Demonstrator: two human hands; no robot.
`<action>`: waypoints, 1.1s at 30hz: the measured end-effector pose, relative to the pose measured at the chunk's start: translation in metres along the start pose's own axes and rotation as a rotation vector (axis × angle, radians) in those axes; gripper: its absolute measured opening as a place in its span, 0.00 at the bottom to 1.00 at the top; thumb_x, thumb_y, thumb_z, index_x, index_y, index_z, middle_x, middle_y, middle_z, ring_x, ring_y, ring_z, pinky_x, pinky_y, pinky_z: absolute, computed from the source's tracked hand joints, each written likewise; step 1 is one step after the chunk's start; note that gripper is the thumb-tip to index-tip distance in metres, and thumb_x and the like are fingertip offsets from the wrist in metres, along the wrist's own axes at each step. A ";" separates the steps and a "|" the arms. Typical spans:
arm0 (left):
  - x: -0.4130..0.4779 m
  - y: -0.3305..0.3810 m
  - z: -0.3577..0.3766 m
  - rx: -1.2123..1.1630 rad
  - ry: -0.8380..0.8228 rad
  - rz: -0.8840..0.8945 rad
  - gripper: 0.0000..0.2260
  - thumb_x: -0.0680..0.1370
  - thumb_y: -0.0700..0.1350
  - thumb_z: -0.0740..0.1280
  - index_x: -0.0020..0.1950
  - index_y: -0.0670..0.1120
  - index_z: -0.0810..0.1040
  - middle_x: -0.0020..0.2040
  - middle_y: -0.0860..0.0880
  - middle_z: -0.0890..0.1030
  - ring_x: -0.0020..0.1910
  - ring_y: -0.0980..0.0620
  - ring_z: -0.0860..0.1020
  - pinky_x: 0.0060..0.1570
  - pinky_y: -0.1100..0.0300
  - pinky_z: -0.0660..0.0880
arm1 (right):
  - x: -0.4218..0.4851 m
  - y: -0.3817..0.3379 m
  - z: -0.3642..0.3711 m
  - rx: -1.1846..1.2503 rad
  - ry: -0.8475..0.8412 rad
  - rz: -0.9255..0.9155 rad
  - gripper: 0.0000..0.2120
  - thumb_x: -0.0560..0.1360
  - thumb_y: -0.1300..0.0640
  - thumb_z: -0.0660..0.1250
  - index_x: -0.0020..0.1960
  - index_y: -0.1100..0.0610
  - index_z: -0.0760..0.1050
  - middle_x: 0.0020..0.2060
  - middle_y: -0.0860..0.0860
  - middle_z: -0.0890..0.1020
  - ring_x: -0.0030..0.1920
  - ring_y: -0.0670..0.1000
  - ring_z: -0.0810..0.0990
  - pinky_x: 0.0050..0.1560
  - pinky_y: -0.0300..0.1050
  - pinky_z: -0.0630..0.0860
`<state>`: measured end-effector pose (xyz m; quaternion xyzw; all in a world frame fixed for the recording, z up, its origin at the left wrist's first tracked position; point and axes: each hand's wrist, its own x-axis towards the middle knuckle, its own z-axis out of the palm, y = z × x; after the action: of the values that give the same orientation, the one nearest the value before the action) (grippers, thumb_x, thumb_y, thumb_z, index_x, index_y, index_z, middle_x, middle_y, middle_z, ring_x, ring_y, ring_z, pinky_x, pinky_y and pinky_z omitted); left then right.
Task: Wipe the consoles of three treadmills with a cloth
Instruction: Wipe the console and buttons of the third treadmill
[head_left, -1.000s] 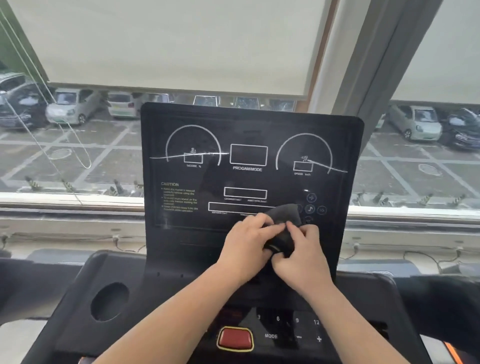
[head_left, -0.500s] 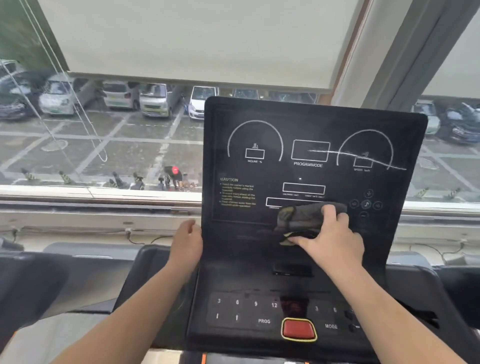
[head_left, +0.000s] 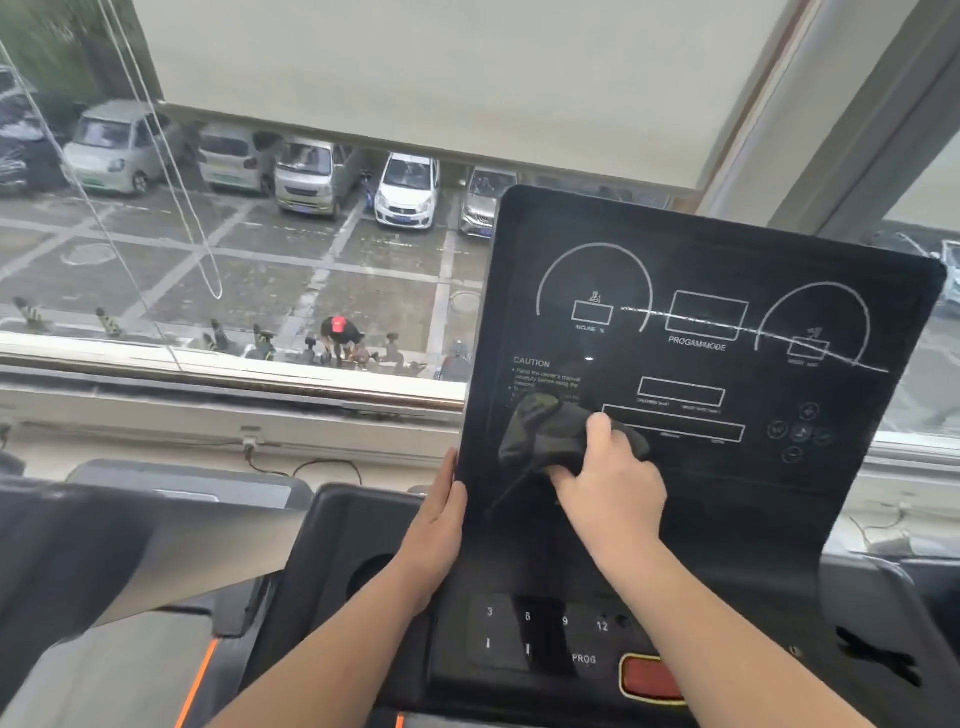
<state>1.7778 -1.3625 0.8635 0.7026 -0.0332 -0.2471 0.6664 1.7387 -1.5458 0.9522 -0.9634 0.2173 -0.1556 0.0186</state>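
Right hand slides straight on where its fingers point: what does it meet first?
Likely the CAUTION text, just beyond the cloth under the right hand; then the left edge of the console.
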 end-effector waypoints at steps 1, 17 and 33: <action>0.001 -0.001 -0.002 -0.003 -0.006 0.006 0.21 0.88 0.55 0.52 0.79 0.72 0.54 0.78 0.69 0.60 0.77 0.64 0.60 0.79 0.58 0.56 | -0.001 -0.010 0.005 -0.012 0.016 -0.058 0.33 0.63 0.43 0.82 0.59 0.58 0.74 0.42 0.54 0.81 0.33 0.62 0.81 0.37 0.49 0.71; -0.001 0.003 -0.017 -0.071 -0.107 -0.026 0.20 0.88 0.54 0.53 0.78 0.72 0.59 0.72 0.73 0.67 0.75 0.64 0.64 0.79 0.54 0.61 | 0.062 -0.045 -0.035 0.226 0.297 -0.280 0.19 0.69 0.60 0.76 0.58 0.55 0.76 0.50 0.54 0.75 0.47 0.58 0.78 0.37 0.46 0.67; -0.005 -0.001 -0.019 0.050 -0.104 0.000 0.27 0.86 0.42 0.59 0.81 0.64 0.59 0.77 0.63 0.67 0.77 0.61 0.65 0.79 0.54 0.63 | -0.008 0.012 0.022 -0.011 0.077 -0.577 0.23 0.59 0.64 0.73 0.53 0.54 0.79 0.44 0.53 0.75 0.41 0.59 0.75 0.37 0.51 0.72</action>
<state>1.7807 -1.3427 0.8642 0.7051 -0.0739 -0.2826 0.6461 1.7333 -1.5539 0.9276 -0.9789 -0.0642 -0.1897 -0.0397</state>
